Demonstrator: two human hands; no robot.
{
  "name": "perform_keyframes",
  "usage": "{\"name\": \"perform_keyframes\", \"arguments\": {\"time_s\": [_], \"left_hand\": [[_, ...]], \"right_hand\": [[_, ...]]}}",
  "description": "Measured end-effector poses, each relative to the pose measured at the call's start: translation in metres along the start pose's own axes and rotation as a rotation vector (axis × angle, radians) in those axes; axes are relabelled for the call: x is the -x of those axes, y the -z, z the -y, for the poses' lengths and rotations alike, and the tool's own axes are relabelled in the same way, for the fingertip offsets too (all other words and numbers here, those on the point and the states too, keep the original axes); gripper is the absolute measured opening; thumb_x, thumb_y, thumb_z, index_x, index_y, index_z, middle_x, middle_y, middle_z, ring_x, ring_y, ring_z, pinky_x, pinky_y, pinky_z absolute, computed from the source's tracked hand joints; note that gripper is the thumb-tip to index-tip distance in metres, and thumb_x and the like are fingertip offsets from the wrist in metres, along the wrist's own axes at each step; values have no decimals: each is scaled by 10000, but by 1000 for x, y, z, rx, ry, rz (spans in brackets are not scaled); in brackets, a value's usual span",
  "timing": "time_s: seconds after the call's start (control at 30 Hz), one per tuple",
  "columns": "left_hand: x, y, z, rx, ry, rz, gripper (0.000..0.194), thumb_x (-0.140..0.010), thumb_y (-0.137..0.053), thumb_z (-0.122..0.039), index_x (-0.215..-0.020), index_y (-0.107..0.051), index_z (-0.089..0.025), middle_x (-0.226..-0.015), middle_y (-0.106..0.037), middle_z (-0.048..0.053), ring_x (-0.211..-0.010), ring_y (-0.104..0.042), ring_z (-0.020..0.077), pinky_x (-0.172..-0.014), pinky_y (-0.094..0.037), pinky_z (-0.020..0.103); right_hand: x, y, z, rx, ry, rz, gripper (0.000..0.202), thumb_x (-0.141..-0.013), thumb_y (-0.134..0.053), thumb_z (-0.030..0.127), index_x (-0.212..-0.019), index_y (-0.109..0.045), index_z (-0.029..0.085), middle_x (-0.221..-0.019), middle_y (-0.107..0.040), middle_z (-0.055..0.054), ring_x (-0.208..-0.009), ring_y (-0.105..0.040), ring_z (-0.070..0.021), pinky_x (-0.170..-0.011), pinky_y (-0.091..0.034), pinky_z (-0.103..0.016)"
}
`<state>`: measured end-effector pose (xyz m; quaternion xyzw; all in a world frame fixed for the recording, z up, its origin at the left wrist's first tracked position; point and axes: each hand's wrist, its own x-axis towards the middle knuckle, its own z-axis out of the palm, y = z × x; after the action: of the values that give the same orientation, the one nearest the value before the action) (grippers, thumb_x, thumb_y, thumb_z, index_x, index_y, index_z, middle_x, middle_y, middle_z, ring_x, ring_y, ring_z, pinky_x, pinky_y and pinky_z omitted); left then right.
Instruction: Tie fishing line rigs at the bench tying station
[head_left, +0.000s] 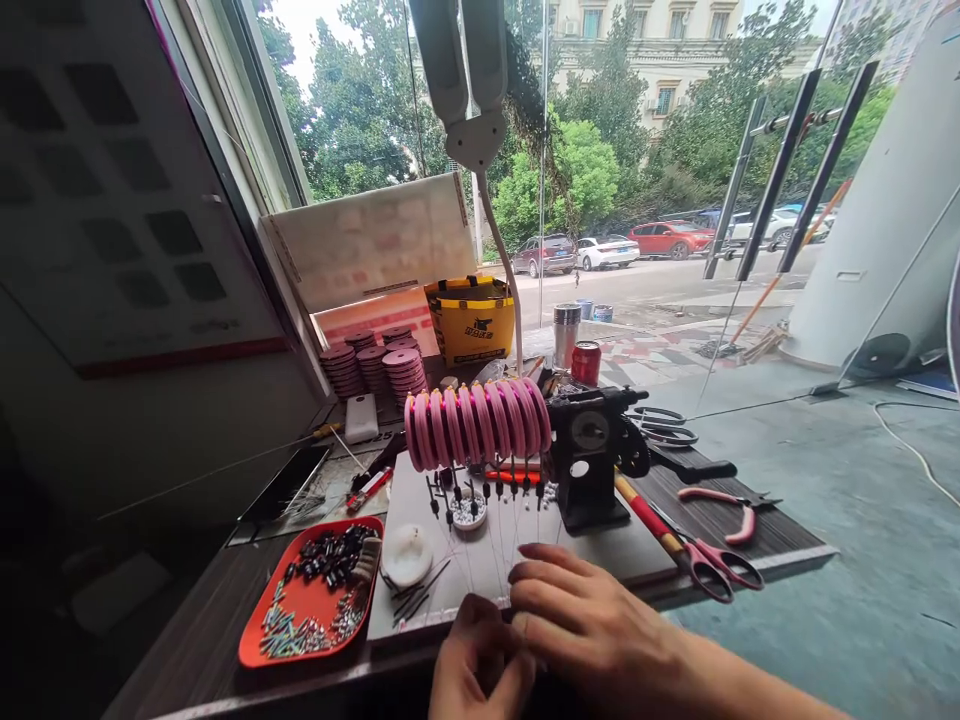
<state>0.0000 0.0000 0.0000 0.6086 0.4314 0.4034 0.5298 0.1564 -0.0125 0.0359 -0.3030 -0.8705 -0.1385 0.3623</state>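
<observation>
Head view: the yellow bag (471, 325) at the back of the desk (720, 520) carries a dark logo with characters beneath it, too small to read; the red can (586, 362) beside the steel cup (566, 334) shows no legible label.

Both hands meet at the near edge of the pale work board (420, 500). The left hand (477, 672) sits low at the bottom of the frame, fingers curled inward, grip narrow and pinched on something too fine to make out. The right hand (592, 618) lies over it from the right, palm down, fingers stretched leftward and touching the board's front edge; whether it holds anything I cannot tell. Thin threads (495, 545) run down from the row of pink spools (478, 422) on the black winder (592, 455) toward the hands.

Just left of the hands lie a white disc (406, 553) and a red tray (264, 638) of dark and silvery beads. To the right, red-handled scissors (709, 565) and pink pliers (724, 505) rest on the dark wood desk. Stacks of pink reels (375, 365) stand at the back left. Beyond a large window are a street, parked cars and trees; the floor is grey concrete.
</observation>
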Motion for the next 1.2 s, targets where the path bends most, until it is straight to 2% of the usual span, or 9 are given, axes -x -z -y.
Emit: {"name": "perform_keyframes", "arguments": {"time_s": [0.13, 0.33, 0.4, 0.53, 0.63, 0.73, 0.9, 1.1, 1.2], "left_hand": [[-3, 7, -4, 101, 156, 29, 189, -654, -619, -309, -537, -589, -164, -563, -413, -49, -430, -302, 61, -414, -196, 225], [4, -9, 12, -520, -601, -447, 229, -806, -470, -135, -610, -575, -186, -746, -413, -9, -566, -458, 86, -525, -388, 208], [2, -9, 15, -711, -823, -520, 239, -806, -454, -40, -675, -593, -183, -801, -479, 12, -581, -497, 80, -532, -408, 194], [-10, 3, 13, -927, -1209, -435, 176, -714, -551, 32, -727, -617, -130, -763, -639, 79, -564, -537, 132, -515, -465, 239], [-13, 7, 9, -903, -1317, -336, 209, -673, -569, 73, -768, -634, -102, -698, -699, 89, -538, -552, 135, -514, -488, 229], [-9, 0, 9, -710, -1111, -334, 261, -689, -526, 71, -722, -630, -167, -638, -692, 45, -545, -562, 136, -525, -474, 221], [-1, -12, 5, -100, -332, -94, 186, -715, -547, -159, -540, -597, -196, -577, -618, 17, -537, -541, 141, -513, -404, 242], [-9, -11, -7, 313, 229, 120, 174, -561, -678, -238, -446, -574, -161, -439, -480, -30, -535, -473, 126, -543, -366, 255], [-12, -10, -5, 441, 391, 184, 135, -528, -714, -240, -509, -613, -153, -437, -451, -56, -491, -440, 97, -501, -335, 232]], "right_hand": [[-7, -11, -15, -107, -71, 188, 148, -843, -497, 101, -722, -534, 178, -600, -563, 27, -503, -427, -109, -487, -323, -232], [-6, -24, -10, -228, -320, 172, 232, -644, -623, -3, -636, -467, 169, -550, -404, 74, -475, -282, -69, -447, -215, -215], [-10, -23, -10, -276, -389, 186, 313, -611, -644, -10, -580, -398, 180, -525, -312, 101, -459, -247, -50, -424, -187, -191], [-16, -22, -17, -398, -511, 212, 331, -679, -602, -3, -531, -364, 173, -494, -255, 107, -458, -258, -39, -415, -206, -129], [-18, -20, -19, -460, -565, 239, 237, -745, -573, 28, -572, -481, 162, -496, -343, 97, -466, -359, -37, -454, -280, -105], [-20, -11, -16, -463, -574, 264, 154, -748, -552, 31, -666, -568, 160, -593, -486, 57, -542, -468, -69, -539, -365, -141], [-22, 14, -9, -451, -551, 367, 307, -728, -466, -21, -938, -547, 187, -1000, -542, -47, -781, -549, -137, -700, -442, -232], [-8, 30, -3, -610, -417, 303, 229, -751, -451, -20, -835, -529, 178, -900, -546, -22, -747, -530, -102, -671, -438, -175], [4, 32, 1, -314, -184, 264, 183, -766, -468, 20, -757, -559, 178, -808, -570, -19, -632, -495, -111, -574, -420, -197]]}}
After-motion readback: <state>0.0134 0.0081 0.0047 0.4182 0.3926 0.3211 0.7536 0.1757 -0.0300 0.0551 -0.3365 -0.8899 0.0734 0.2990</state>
